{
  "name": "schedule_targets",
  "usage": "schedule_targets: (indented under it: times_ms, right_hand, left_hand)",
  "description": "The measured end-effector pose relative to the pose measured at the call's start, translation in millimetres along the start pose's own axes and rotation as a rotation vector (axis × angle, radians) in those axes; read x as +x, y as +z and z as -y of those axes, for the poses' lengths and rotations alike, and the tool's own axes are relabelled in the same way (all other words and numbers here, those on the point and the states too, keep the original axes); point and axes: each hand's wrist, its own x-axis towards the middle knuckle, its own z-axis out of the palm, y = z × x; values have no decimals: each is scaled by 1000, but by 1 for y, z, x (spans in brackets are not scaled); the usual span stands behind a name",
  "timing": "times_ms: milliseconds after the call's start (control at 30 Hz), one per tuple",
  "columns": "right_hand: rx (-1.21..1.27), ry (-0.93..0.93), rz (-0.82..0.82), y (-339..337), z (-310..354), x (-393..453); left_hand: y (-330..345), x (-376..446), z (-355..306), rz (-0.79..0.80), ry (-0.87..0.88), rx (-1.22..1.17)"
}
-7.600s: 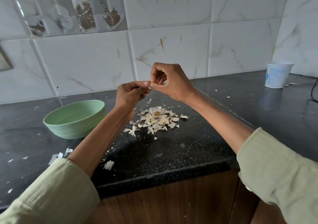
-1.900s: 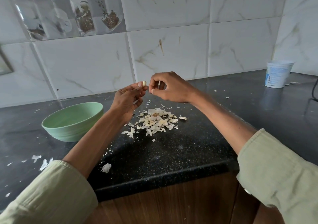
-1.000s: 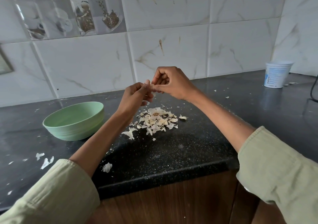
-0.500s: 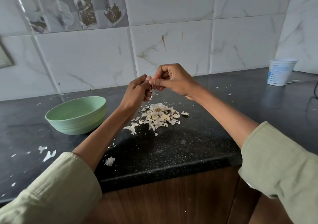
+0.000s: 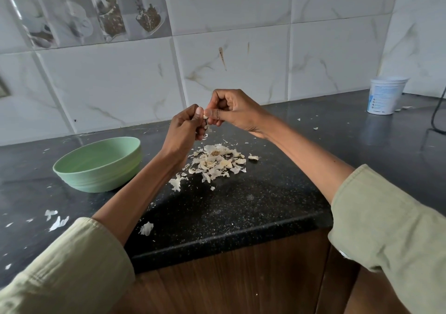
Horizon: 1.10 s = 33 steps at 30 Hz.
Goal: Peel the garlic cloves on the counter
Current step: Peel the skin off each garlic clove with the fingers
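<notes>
Both hands raised above the dark worktop (image 5: 241, 207), sharing one garlic clove (image 5: 205, 116) between fingertips.

Left hand (image 5: 184, 126) curled, thumb up, grip closed on the clove from the left; right hand (image 5: 231, 110) curled too, thumb and forefinger pinching the same clove from the right, a shred of papery skin (image 5: 207, 129) dangling under the fingers. Directly below, on the worktop, a heap of peelings (image 5: 216, 161), with loose flakes scattered toward the front edge and off to the left. Green bowl (image 5: 99, 165) standing left of the heap, just beside the left forearm. White tub (image 5: 386, 96) far right, near the tiled wall (image 5: 241, 55). Pale green sleeves pushed up both forearms.
</notes>
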Motion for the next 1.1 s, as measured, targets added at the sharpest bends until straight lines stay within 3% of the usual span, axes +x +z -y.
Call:
schedule_targets:
  times_ms: [1100]
  right_hand:
    - [67,50,38,-1,3,0]
  left_hand:
    - [0,-1,1,60,-59,-233]
